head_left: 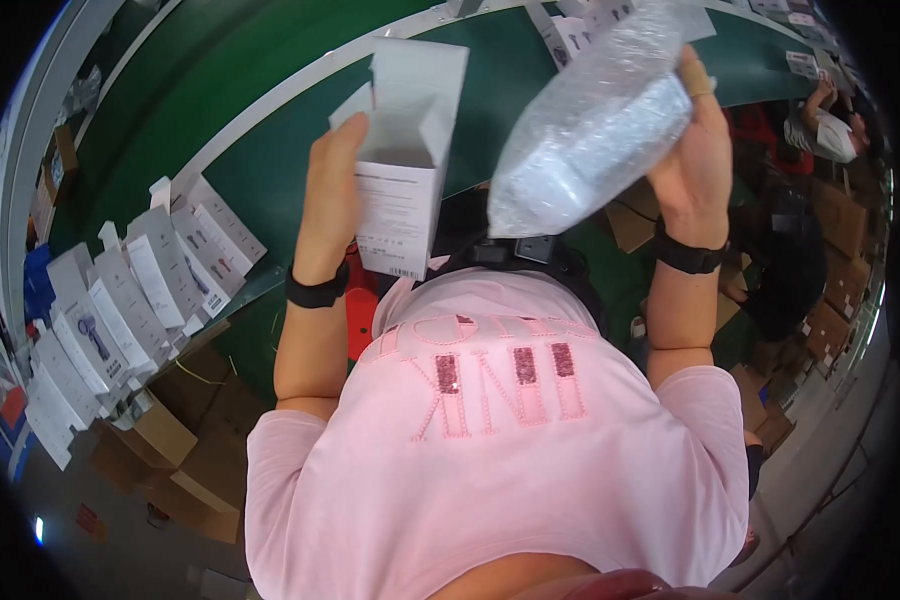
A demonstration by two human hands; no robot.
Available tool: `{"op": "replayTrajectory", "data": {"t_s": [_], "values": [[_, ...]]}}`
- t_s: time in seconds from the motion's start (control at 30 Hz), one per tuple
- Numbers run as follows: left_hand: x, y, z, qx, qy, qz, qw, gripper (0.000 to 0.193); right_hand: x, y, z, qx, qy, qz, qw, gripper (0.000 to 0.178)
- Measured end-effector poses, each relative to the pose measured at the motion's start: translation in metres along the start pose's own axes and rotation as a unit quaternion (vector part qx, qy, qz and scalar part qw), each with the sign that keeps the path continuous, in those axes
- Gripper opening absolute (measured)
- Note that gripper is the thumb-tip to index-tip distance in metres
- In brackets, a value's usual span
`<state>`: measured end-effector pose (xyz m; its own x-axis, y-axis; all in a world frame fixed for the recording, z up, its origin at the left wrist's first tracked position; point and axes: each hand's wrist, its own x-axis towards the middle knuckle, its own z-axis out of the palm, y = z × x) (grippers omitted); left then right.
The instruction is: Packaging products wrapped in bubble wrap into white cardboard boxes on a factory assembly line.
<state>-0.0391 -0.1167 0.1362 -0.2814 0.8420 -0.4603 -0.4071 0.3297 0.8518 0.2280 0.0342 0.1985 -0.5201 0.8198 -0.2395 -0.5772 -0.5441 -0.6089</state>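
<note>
My left hand (333,190) is closed round the side of a white cardboard box (398,215), its thumb at the rim. The box stands upright with its top flaps raised, and its inside shows no contents from here. Up to the right, my right hand (697,165) grips a bubble-wrapped package (595,135), tilted, with loose wrap at its upper end. Through the wrap a pale, blocky shape shows, but its kind cannot be made out. The package is apart from the box. One fingertip of the right hand has a tan covering.
A green work surface (260,150) with a pale edge curves ahead. Several white boxes with open flaps (135,295) line the left, and more (575,35) lie at the far side. Brown cartons (165,430) are below left. Another person (820,130) is at the far right.
</note>
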Motion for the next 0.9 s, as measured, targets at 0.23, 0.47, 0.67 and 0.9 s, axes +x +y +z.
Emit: {"op": "replayTrajectory", "data": {"t_s": [0.23,0.47,0.67,0.9], "values": [[-0.016,0.004,0.056,0.243,-0.03,0.234,0.941,0.044,0.024,-0.039,0.086,-0.325,0.209,-0.298,0.873,0.038],[-0.027,0.001,0.061,0.187,-0.002,0.27,0.944,0.04,0.042,0.014,0.107,-0.158,-0.008,-0.202,0.966,0.035],[-0.019,-0.009,0.043,0.113,-0.04,0.182,0.976,0.047,0.043,0.022,0.116,-0.257,0.076,-0.142,0.953,0.034],[-0.03,0.017,0.066,0.151,-0.104,0.164,0.969,0.049,0.069,0.023,0.086,0.231,-0.391,0.113,0.884,0.029]]}}
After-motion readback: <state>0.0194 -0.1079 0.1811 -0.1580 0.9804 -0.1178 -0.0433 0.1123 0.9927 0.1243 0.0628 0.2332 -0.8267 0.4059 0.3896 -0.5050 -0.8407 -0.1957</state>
